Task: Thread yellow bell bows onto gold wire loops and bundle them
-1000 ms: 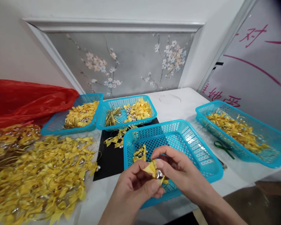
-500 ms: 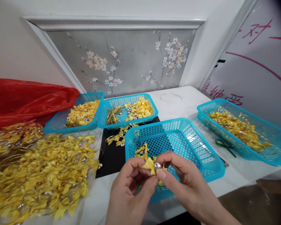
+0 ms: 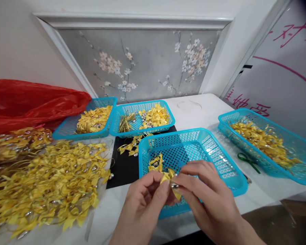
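Fingers (image 3: 161, 194), yellow bow (image 3: 166, 177) between their tips

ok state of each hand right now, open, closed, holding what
Left hand: closed, pinching a yellow bow.
Right hand: closed, fingertips pinching the silver bead at that bow.

A white table (image 3: 267, 190) stands against a pale wall (image 3: 10, 44). On the far side, a white-framed grey panel (image 3: 153, 58) shows branches of pale blossom. At right, a white board (image 3: 288, 61) carries magenta handwriting. Near right, dim brownish floor (image 3: 267, 221).
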Tool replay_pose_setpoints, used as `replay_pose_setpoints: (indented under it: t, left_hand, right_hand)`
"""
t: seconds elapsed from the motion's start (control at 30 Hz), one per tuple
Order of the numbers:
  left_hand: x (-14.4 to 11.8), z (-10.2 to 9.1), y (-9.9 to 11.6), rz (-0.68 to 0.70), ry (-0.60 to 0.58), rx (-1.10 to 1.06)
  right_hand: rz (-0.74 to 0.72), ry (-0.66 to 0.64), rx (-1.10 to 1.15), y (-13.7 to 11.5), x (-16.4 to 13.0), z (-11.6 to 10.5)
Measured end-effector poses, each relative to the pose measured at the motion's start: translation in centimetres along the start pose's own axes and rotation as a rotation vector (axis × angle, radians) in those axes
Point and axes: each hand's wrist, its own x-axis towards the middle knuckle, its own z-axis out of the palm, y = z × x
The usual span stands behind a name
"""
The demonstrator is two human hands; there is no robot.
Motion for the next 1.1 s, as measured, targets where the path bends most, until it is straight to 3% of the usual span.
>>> replay_pose_setpoints:
  t: [0.13,0.27,0.4,0.5,0.67,0.77,0.83,0.97,1.1]
  left_hand:
    - [-0.1,0.3,-0.1,0.038,0.054,-0.015]
    - [-0.4,0.4,-0.2,0.055,0.081,-0.041]
    - [-0.6,0.3,-0.4,0.078,0.066,-0.017]
    - [-0.7,0.1,-0.5,0.089,0.073,0.063]
    - [-0.7,-0.2,-0.5,0.157,0.036,0.222]
    - [-0.8,-0.1,-0.8,0.116,-0.028,0.065]
    - [-0.9,-0.1,-1.2,0.068,0.025,-0.114]
    - [-1.1,-0.3,-1.6,0.009,0.17,-0.246]
    - [-0.9,-0.4,-0.9,-0.005,0.106,-0.17]
  right_hand:
    - [-0.106,0.188,-0.167,-0.3,-0.8,0.4]
    - [-0.038,0.179,-0.021,-0.4,-1.4,0.2]
    - [0.223,0.194,0.308,0.0,-0.9,-0.5]
    - [0.448,0.075,0.536,-0.1,-0.2,-0.7]
    - [0.625,-0.01,0.789,-0.9,0.3,-0.3]
    - [0.738,-0.026,1.002,-1.0,0.3,-0.1]
    - [0.787,-0.017,1.079,-0.9,0.2,0.0]
    - [0.804,0.019,0.977,-1.0,-0.1,0.0]
    - [0.711,0.014,0.824,-1.1,-0.4,0.3]
